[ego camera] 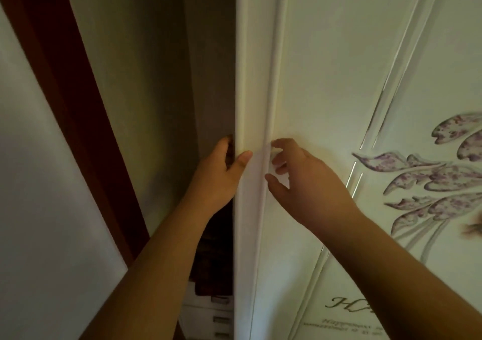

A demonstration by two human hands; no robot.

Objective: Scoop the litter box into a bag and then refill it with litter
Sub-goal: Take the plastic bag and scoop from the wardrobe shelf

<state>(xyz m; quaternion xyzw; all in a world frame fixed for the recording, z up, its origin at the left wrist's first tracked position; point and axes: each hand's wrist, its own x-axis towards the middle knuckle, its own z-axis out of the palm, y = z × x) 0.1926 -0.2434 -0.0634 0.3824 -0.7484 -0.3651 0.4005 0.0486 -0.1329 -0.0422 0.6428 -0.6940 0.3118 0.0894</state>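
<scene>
Left hand: the left hand [217,172] wraps the free edge of the wardrobe door [326,78], thumb on the front face, fingers hidden behind the edge.
Right hand: the right hand [305,180] rests on the door's front just right of the edge moulding, fingers loosely curled, gripping nothing that shows.
Door axis: the edge runs upright, between the two hands.
Opening: a dark gap [216,235] lies left of the door; stacked drawers [208,313] show low inside.
Task things: litter box, bag and litter are not in view.
Likely step: sliding the door right, probably to reach supplies.
</scene>
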